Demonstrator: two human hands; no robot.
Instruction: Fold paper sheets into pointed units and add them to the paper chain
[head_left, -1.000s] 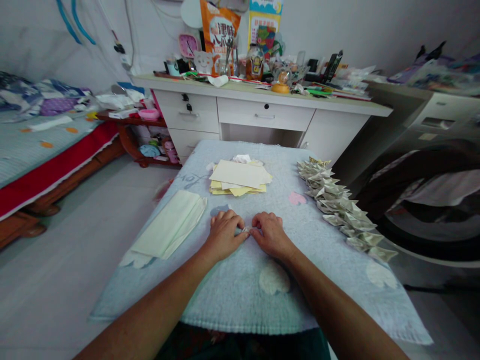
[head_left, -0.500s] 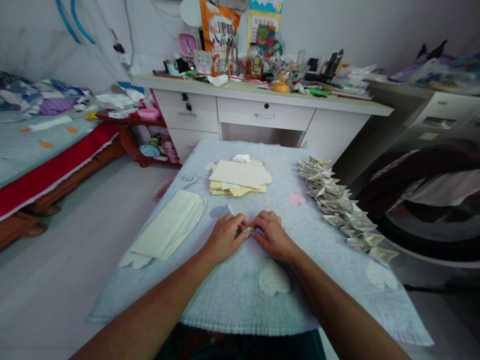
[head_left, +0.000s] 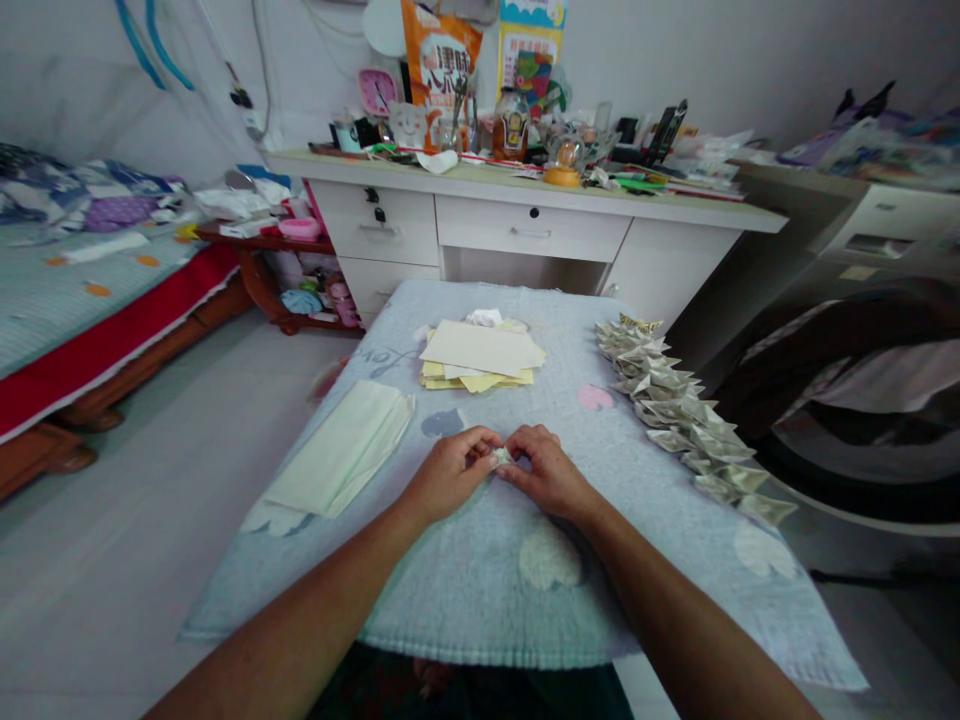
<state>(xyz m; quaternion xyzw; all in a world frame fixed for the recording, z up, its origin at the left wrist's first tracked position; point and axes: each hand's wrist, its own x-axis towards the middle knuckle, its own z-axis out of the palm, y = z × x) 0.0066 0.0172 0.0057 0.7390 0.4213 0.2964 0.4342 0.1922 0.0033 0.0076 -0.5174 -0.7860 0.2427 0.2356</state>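
Note:
Over the middle of the cloth-covered table (head_left: 465, 600), a small pale folded paper (head_left: 502, 456) is pinched between my two hands. My left hand (head_left: 459, 468) closes thumb and forefinger on its left side. From the right, my right hand (head_left: 546, 466) grips the other side; the fingers hide much of the paper. Beyond the hands lies a stack of cream and yellow paper sheets (head_left: 484, 347). Left of my left hand is a pile of pale green paper (head_left: 341, 445). Rows of folded paper pieces with pointed ends (head_left: 675, 410) run along the table's right side.
A crumpled white tissue (head_left: 484, 317) sits behind the paper stack. Past the table stands a white desk (head_left: 532, 235) crowded with jars, a pink clock (head_left: 377, 91) and packets. A washing machine (head_left: 862, 350) is at right, a bed (head_left: 97, 290) at left.
My fingers have shifted slightly on the folded paper, and more of its pale surface shows between them. The stacks and the rows of folded pieces stay where they were.

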